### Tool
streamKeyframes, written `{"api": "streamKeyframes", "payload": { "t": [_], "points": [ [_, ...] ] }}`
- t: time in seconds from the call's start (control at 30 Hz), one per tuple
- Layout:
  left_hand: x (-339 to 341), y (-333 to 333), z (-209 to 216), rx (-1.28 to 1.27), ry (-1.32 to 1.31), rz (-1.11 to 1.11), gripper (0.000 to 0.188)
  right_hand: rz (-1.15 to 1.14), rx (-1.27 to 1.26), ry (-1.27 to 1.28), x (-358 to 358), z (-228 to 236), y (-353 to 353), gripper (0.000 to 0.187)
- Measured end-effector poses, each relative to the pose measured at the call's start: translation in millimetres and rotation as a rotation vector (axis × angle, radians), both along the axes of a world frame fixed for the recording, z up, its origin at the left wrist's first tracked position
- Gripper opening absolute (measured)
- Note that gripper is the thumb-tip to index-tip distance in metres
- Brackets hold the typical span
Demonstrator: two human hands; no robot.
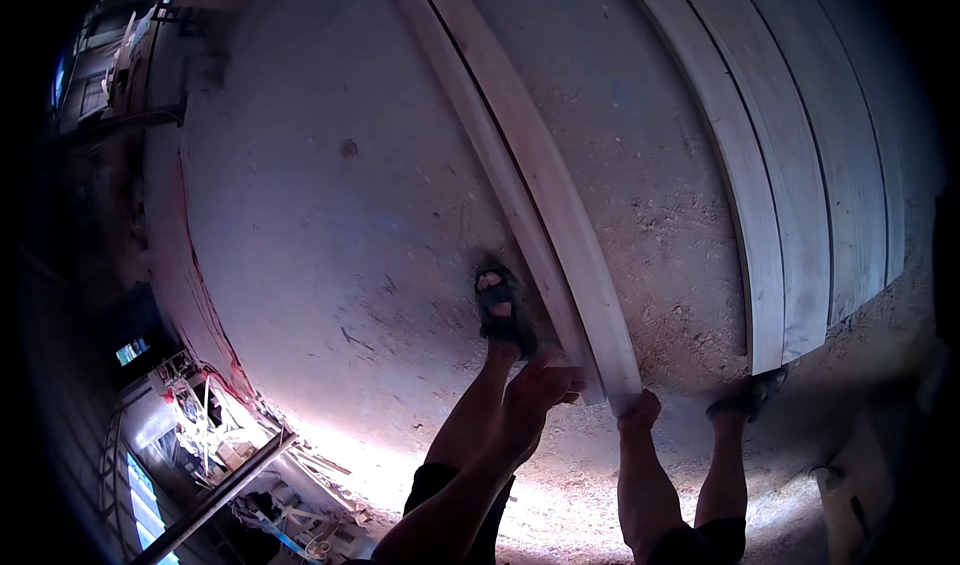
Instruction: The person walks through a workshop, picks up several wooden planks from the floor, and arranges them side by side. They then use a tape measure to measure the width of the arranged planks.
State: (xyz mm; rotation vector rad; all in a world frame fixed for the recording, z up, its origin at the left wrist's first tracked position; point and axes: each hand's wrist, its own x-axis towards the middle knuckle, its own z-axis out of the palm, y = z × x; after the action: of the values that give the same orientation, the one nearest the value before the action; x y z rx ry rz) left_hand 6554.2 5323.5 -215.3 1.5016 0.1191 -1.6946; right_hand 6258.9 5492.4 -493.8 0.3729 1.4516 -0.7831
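Two long pale wooden boards [545, 170] run side by side up the middle, a dark gap between them. My left hand [545, 383] is at the near end of the left board [520, 200], its fingers curled against that board's edge. Closed around the near end of the right board is my right hand [638, 411]. The undersides of both board ends, and the fingertips beneath them, are hidden.
Several wide boards [790, 175] lie side by side on the dusty floor [310, 185] to the right. My feet in dark sandals [497, 310] stand either side of the two middle boards. Wood scraps [215, 420] and a metal bar [215, 500] are at lower left.
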Motion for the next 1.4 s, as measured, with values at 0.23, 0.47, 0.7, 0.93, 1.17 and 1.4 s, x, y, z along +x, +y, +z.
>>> {"api": "streamKeyframes", "payload": {
  "t": [0.23,0.47,0.7,0.93,1.17,1.4],
  "points": [
    [-6.8,22.0,-17.0,0.1,-0.187,0.12,0.051,0.319,-0.139,-0.012,5.6,216.6,-52.0,0.046],
    [-18.3,-6.5,-9.7,0.023,0.151,0.439,0.045,0.928,-0.597,0.574,41.3,358.5,-64.3,0.064],
    [-13.1,-18.9,13.0,-0.204,0.664,0.514,0.068,1.176,-0.789,0.962,78.9,435.1,-73.3,0.059],
    [-4.9,-33.9,43.4,-0.096,0.659,0.449,0.069,1.083,-0.792,1.011,88.2,461.9,-90.5,0.056],
    [-21.7,-33.1,36.7,-0.159,0.106,0.211,0.045,0.565,-0.324,0.577,81.6,444.9,-89.2,0.049],
    [-20.4,-46.0,45.5,-0.133,0.118,0.285,0.049,-0.051,-0.045,0.216,83.5,413.9,-100.8,0.047]
  ]
}}
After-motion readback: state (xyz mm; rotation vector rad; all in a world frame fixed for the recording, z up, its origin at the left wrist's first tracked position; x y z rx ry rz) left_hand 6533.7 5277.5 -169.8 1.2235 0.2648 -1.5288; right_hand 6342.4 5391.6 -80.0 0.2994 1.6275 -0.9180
